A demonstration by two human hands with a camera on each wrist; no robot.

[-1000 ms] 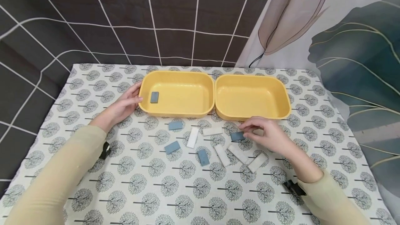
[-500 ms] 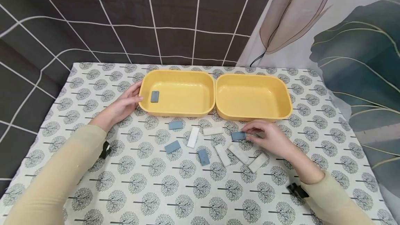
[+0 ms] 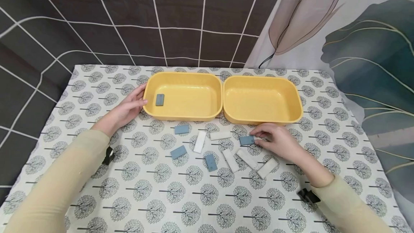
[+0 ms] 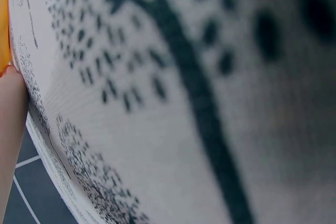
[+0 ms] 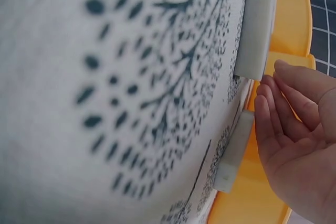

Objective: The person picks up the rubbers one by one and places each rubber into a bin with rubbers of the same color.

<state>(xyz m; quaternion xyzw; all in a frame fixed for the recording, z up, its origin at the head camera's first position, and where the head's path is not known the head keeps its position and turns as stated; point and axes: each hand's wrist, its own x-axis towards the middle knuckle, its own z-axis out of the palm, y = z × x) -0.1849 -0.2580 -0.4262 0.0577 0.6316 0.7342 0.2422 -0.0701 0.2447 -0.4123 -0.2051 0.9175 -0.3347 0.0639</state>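
Note:
My left hand (image 3: 130, 107) rests against the outer left end of the left yellow bin (image 3: 184, 118), its thumb at the rim. A grey-blue block (image 3: 160, 100) lies inside that bin. In front of the right yellow bin (image 3: 262, 120), my right hand (image 3: 276, 139) is low over the cloth. Its thumb and fingertips are at the right end of a blue block (image 3: 246, 140), whose top shows; contact is hard to tell. The right wrist view shows the right hand (image 5: 299, 129) with thumb apart from fingers, near a pale block (image 5: 257, 30) and another pale block (image 5: 234, 153).
Several blue and white blocks lie loose before the bins, among them a blue block (image 3: 178, 152), a white block (image 3: 199, 142) and a white block (image 3: 266, 168). The bins stand side by side on a tree-print cloth (image 3: 145, 190). A dark checked curtain (image 3: 129, 17) hangs behind.
My right hand has shifted slightly to the right, and a little more of the blue block's right end shows. The left hand and the bins keep their places.

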